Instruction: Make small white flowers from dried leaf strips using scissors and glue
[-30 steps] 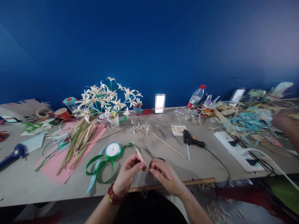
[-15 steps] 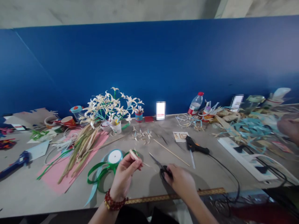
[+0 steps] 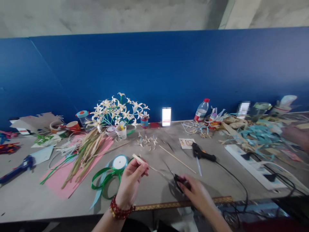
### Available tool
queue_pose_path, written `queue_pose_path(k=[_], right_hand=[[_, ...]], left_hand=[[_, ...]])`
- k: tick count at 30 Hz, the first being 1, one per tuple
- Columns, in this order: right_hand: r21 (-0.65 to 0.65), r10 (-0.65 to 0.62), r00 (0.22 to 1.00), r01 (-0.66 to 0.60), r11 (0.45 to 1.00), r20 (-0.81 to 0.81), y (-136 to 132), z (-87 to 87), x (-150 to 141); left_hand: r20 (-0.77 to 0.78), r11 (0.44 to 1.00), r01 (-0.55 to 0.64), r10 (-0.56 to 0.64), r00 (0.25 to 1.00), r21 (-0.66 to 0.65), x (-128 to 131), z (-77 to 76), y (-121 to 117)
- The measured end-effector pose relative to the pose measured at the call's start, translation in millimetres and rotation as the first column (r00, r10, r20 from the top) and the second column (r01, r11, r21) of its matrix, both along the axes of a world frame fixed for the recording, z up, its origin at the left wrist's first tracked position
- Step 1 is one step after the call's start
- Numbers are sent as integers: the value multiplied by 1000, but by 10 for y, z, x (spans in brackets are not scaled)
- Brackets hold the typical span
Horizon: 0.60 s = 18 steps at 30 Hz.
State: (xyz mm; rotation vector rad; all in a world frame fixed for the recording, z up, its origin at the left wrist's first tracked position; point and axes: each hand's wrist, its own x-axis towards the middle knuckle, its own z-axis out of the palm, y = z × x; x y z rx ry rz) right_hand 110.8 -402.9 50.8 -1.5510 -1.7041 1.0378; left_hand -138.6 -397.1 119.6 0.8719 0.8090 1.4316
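Head view: hands near desk's front edge.
Left hand: I pinch a pale strip.
Right hand: closed around scissors.
Strip: could slip if my pinch loosens.

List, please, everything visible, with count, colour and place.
Flower bunch: one, cream, back left
Bottle: one, clear, back right
Pixelated screens: two, white, back
Glue guns: two, black right, blue left
Ribbon roll: one, white and blue, left
Pink sheet: one, left
Dried strips: many, tan and green, across pink sheet
Power strip: one, white, right
Tangled ribbon: uncountable, light blue, right
Another person's hand: one, blurred, right edge
Pale piece: one, cream, front
Scissors: one pair, black handles, front
Left hand: one, holding pale piece
Right hand: one, holding scissors
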Motion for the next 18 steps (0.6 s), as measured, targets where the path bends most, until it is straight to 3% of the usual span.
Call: queue_pose_path(k=[1, 3, 5, 7, 10, 13, 18], right_hand=[[-67, 25, 985, -37, 997, -172, -41, -23, -35], [-159, 51, 882, -141, 977, -468, -160, -98, -151], [-175, 32, 791, -175, 969, -611, -308, -192, -313], [-177, 40, 741, -211, 961, -670, -440, -263, -478], [-145, 45, 735, -193, 971, -676, -519, -260, -643], [-88, 78, 763, -175, 981, -641, -442, -152, -685], [-57, 126, 743, -216, 975, -657, -273, -61, -670]], left_hand=[[7, 1000, -12, 12, 1000, 5, 2, 11, -2], [34, 999, -48, 47, 998, 18, 13, 30, 2], [56, 995, -98, 96, 994, 29, 32, 44, 13], [63, 989, -145, 143, 988, 25, 60, 52, 27], [51, 986, -165, 164, 985, 19, 117, 57, 39], [22, 993, -118, 118, 993, 22, 175, 51, 37], [-41, 996, -89, 89, 995, 21, 215, -9, 54]])
